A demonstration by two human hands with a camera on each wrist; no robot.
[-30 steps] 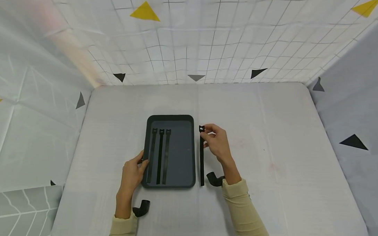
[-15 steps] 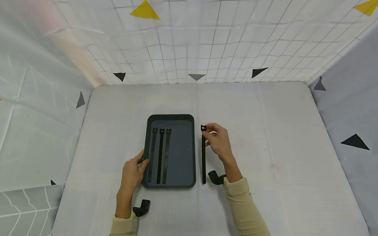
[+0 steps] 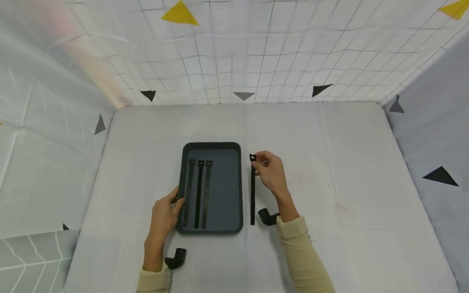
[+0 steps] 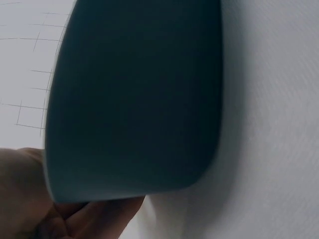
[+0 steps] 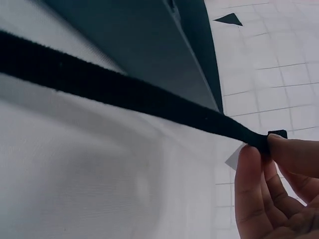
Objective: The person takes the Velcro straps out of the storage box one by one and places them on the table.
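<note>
My left hand grips the left rim of a dark grey tray, thumb over the edge. In the left wrist view the tray's outer wall fills the middle, with fingers at its lower edge. Three black hook-and-loop cable ties lie lengthwise, side by side, in the tray's left half; the middle tie is darkest. Just right of the tray, my right hand pinches another black cable tie near its slotted head, between thumb and fingers. Its strap stretches away straight in the right wrist view.
A white-covered table lies beneath, with white sheets hung behind and at both sides. Black elbow-shaped pieces sit at the left wrist and the right wrist.
My right hand has shifted slightly right and away from me with the cable tie, whose lower end has moved the same way. The left hand and the tray stay where they were.
</note>
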